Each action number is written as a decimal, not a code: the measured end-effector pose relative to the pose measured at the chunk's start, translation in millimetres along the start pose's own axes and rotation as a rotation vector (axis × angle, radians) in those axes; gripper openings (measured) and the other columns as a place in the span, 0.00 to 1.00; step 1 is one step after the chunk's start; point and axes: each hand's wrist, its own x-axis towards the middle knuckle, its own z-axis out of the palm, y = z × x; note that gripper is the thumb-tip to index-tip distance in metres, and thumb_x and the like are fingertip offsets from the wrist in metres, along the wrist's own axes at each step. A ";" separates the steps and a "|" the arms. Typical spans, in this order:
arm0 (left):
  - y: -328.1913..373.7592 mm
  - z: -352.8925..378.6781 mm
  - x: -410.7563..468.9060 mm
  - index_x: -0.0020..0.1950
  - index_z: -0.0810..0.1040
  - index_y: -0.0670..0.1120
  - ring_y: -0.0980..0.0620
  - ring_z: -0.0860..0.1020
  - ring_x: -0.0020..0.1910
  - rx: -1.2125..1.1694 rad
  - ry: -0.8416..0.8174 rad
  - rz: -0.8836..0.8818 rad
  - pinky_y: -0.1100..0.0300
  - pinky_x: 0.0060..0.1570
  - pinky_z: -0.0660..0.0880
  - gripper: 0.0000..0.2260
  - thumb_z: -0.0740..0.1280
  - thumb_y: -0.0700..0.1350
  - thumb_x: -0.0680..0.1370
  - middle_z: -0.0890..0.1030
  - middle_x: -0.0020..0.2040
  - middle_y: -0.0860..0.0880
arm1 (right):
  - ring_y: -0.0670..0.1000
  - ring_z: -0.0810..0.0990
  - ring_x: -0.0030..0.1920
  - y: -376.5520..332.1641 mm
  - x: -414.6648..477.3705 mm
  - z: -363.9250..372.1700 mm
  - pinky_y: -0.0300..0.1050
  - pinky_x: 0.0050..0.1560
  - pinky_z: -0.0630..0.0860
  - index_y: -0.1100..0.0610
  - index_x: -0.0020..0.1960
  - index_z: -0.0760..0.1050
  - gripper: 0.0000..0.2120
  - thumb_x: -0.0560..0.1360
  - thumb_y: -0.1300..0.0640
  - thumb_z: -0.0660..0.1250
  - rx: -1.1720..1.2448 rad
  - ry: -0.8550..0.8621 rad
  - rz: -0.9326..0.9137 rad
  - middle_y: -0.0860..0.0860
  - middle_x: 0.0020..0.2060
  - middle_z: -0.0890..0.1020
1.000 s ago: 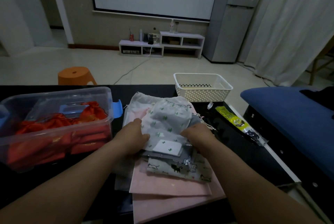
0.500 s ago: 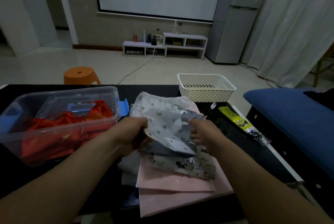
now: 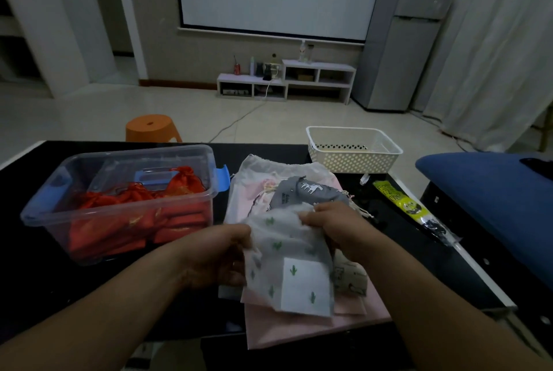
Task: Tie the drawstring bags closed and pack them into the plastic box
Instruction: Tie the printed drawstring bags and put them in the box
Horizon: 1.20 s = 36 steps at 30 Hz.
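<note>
**Operator:** Locating the parts: where does each lie?

**Checker:** On the black table (image 3: 39, 266), the plastic box (image 3: 119, 206) stands left, part-filled with red bags (image 3: 182, 182). The cactus-print bag (image 3: 287, 254) hangs over the pile of flat bags (image 3: 299, 328), long axis pointing away from the person.

**Operator:** Grip state?

**Checker:** The left hand (image 3: 221, 254) pinches its left edge; the right hand (image 3: 335, 227) clutches its bunched far end. The box lies left of the grip, nearer the left hand.

**Operator:** Unknowns?

**Checker:** Drawstring hidden in folds; tied or untied, cannot tell.
</note>
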 end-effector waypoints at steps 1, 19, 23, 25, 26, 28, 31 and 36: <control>0.2 0.6 2.0 0.61 0.80 0.38 0.43 0.79 0.44 0.018 0.025 0.020 0.49 0.46 0.81 0.21 0.69 0.41 0.68 0.83 0.49 0.39 | 0.59 0.78 0.40 2.1 -2.4 -2.7 0.54 0.41 0.73 0.71 0.52 0.80 0.14 0.76 0.58 0.73 -0.045 -0.007 -0.012 0.67 0.40 0.79; 10.2 27.4 36.2 0.66 0.78 0.35 0.37 0.79 0.53 0.098 0.189 0.237 0.40 0.58 0.77 0.13 0.65 0.35 0.82 0.81 0.60 0.30 | 0.60 0.84 0.59 9.6 -19.3 -17.2 0.61 0.67 0.76 0.59 0.64 0.81 0.17 0.84 0.49 0.63 0.449 -0.147 0.025 0.59 0.57 0.86; 10.6 30.6 39.6 0.61 0.83 0.41 0.39 0.82 0.49 0.155 0.209 0.293 0.44 0.56 0.78 0.12 0.64 0.34 0.81 0.84 0.55 0.33 | 0.58 0.84 0.59 8.9 -3.7 -4.7 0.60 0.69 0.75 0.57 0.56 0.85 0.13 0.83 0.51 0.66 0.424 0.052 -0.016 0.56 0.53 0.87; 11.7 33.6 38.2 0.60 0.83 0.44 0.40 0.85 0.50 0.101 0.209 0.297 0.48 0.53 0.80 0.10 0.64 0.40 0.83 0.86 0.53 0.37 | 0.57 0.85 0.56 7.7 -2.1 -1.3 0.58 0.67 0.76 0.56 0.50 0.86 0.10 0.82 0.56 0.67 0.390 0.118 -0.059 0.56 0.51 0.88; 13.6 35.6 36.6 0.60 0.84 0.45 0.40 0.86 0.51 0.061 0.213 0.290 0.50 0.51 0.81 0.10 0.64 0.45 0.85 0.87 0.53 0.39 | 0.56 0.85 0.54 6.9 -2.5 -0.3 0.56 0.66 0.78 0.56 0.49 0.86 0.09 0.82 0.57 0.68 0.380 0.132 -0.073 0.56 0.51 0.88; 17.2 37.1 36.9 0.58 0.86 0.47 0.40 0.86 0.53 0.016 0.242 0.293 0.49 0.52 0.82 0.13 0.63 0.51 0.85 0.87 0.54 0.40 | 0.55 0.85 0.52 6.4 -3.5 0.4 0.53 0.61 0.79 0.56 0.47 0.86 0.09 0.81 0.59 0.68 0.370 0.144 -0.085 0.56 0.50 0.88; 20.0 38.2 41.1 0.55 0.87 0.48 0.43 0.87 0.49 -0.043 0.277 0.332 0.48 0.49 0.83 0.14 0.63 0.51 0.85 0.88 0.52 0.42 | 0.57 0.85 0.52 5.9 -3.0 0.8 0.54 0.59 0.80 0.57 0.46 0.87 0.09 0.81 0.59 0.68 0.454 0.121 -0.055 0.57 0.49 0.88; 24.8 42.3 36.1 0.48 0.83 0.46 0.45 0.86 0.37 -0.338 0.186 0.310 0.51 0.41 0.80 0.15 0.61 0.50 0.86 0.87 0.43 0.44 | 0.55 0.79 0.44 1.4 -4.7 -13.6 0.50 0.53 0.76 0.57 0.40 0.82 0.07 0.75 0.57 0.68 0.802 -0.006 0.117 0.55 0.43 0.82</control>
